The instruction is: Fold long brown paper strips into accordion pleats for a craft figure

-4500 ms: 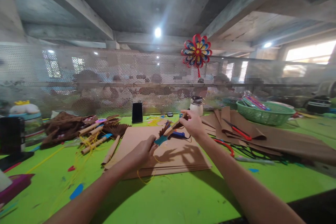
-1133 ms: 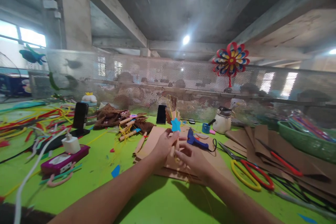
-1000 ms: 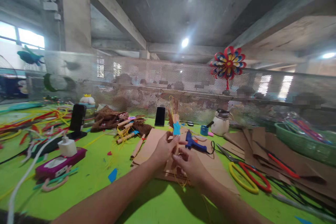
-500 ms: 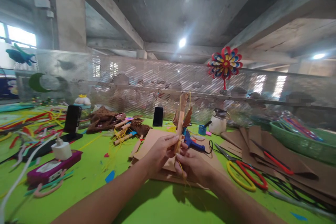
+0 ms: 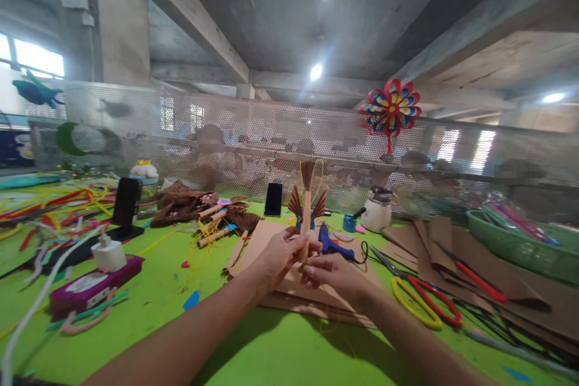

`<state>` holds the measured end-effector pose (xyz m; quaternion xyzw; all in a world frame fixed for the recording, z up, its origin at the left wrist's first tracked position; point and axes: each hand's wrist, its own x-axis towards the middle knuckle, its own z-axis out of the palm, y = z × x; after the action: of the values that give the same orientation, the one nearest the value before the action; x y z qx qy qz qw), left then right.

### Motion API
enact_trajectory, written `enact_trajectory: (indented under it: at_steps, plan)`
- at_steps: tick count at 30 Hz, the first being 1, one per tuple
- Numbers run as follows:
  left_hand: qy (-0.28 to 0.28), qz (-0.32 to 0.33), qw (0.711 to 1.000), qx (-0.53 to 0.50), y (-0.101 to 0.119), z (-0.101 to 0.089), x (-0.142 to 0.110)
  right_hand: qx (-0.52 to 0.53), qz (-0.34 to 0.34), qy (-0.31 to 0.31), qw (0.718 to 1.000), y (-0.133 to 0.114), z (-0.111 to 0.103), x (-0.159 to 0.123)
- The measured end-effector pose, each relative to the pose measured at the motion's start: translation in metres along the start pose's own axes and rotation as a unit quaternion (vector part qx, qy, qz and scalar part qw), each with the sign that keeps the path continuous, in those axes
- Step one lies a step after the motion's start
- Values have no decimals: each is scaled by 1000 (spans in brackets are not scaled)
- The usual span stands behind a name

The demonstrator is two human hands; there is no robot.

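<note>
A rolled brown paper tube (image 5: 306, 211) stands upright before me, with a pleated paper fan at its top, a loop of yellow string beside the fan and a pleated wing on either side. My left hand (image 5: 281, 256) is closed around its lower part. At the bottom end, the fingers of my right hand (image 5: 332, 274) pinch the tube; their tips are partly hidden. Under both hands lies a stack of brown paper sheets (image 5: 266, 238). Just beyond my right hand rests a blue glue gun (image 5: 335, 245).
Scissors (image 5: 418, 301), a red-handled tool (image 5: 479, 280) and folded brown paper (image 5: 452, 253) lie right, before a green basket (image 5: 479, 235). Small paper rolls (image 5: 217, 223), a phone on a stand (image 5: 125, 205) and a purple power strip (image 5: 94, 286) are left. A perforated screen (image 5: 253, 151) stands behind.
The paper tube has turned, so its fan now faces me and both wings show. My right hand has shifted slightly at the lower end, and the string hanging there shows less.
</note>
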<state>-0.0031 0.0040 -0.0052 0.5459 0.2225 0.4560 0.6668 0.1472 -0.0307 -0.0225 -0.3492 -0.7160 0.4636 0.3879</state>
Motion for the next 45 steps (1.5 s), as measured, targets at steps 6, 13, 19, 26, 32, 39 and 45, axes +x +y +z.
enact_trajectory:
  at_steps: [6,13,19,26,32,39,45]
  plan:
    - [24,13,1000,5,1,1,1,-114,39,30,992,1,-5,-1]
    - [35,33,999,-24,6,1,4,-178,38,23,983,-10,8,-8]
    - [6,25,998,-58,6,-4,3,-257,-53,43,964,-7,14,-8]
    - [-16,17,998,-59,4,-4,3,-328,-95,47,939,-1,4,-4]
    - [-17,-7,995,101,-2,-5,8,-337,-225,374,834,-30,-33,-5]
    - [-93,-39,968,228,-6,-10,10,-486,-285,454,691,-39,-78,-12]
    - [-105,-58,965,235,-3,-7,7,-515,-270,435,688,-37,-80,-12]
